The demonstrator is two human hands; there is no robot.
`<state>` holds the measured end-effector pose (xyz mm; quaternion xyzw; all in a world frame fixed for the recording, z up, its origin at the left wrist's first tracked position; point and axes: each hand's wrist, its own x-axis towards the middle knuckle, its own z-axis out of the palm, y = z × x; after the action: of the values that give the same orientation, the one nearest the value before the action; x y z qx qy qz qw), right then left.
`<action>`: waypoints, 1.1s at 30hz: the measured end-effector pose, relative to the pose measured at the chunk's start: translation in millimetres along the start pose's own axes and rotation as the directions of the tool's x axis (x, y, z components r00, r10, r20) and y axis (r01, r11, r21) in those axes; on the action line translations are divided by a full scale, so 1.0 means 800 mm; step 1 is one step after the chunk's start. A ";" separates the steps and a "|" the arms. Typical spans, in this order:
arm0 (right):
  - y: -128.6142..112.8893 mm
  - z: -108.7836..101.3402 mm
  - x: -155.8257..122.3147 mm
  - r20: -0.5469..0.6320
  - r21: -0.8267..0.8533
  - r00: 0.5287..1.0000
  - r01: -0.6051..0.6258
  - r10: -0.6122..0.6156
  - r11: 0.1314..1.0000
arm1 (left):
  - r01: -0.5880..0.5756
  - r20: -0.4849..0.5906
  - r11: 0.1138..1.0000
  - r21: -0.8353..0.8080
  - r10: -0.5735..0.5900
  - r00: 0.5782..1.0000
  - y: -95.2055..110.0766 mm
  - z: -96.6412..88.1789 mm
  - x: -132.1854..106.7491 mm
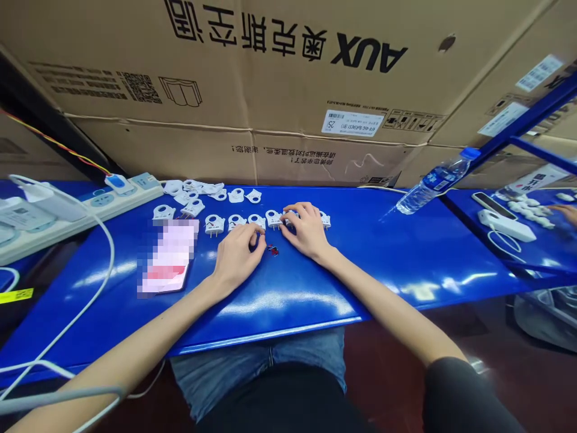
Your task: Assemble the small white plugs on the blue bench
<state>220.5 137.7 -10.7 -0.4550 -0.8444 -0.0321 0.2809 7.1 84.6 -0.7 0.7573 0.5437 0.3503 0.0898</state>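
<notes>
Here a long blue surface (406, 252) runs left to right under a wall of big cardboard boxes (288, 90), and everything small sits toward its far edge. A white power strip (90, 204) lies at the far left corner with a white cable (97, 264) looping off toward the near edge, and a phone (167, 258) rests flat just left of the hands. A clear water bottle (433, 183) lies tipped on its side near the far right, its cap pointing up and right. Along the far edge a row of white plug pieces (234, 222) runs side to side, with a looser heap (198, 189) behind its left end. The right hand (305, 228) lies palm down over the right end of that row, fingers spread and curled onto a plug piece there; whether it grips one I cannot tell. The left hand (238, 251) rests just nearer, fingers bent together, fingertips touching the surface beside a tiny red part (272, 250), which lies between the two hands, slightly closer to the left. No container holds any of these things. At the far right edge another person's hand (568, 211) works among more white pieces.
</notes>
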 end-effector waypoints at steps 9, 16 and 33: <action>0.000 -0.002 -0.001 -0.010 0.042 1.000 0.009 -0.008 0.999 | 0.090 -0.013 0.995 0.047 -0.089 0.996 -0.004 -0.009 0.003; 0.001 -0.002 -0.003 0.001 0.063 1.000 0.010 -0.010 0.998 | 0.119 -0.001 0.980 0.156 -0.121 0.993 -0.005 -0.014 0.005; -0.004 -0.010 -0.004 -0.033 0.108 0.998 0.059 -0.056 0.992 | 0.018 0.010 0.982 0.188 -0.020 1.000 -0.021 -0.009 0.005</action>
<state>223.2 130.8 -4.8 -0.4139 -0.8534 -0.0006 0.3168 -9.5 92.9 -2.0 0.7591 0.5811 0.2923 0.0247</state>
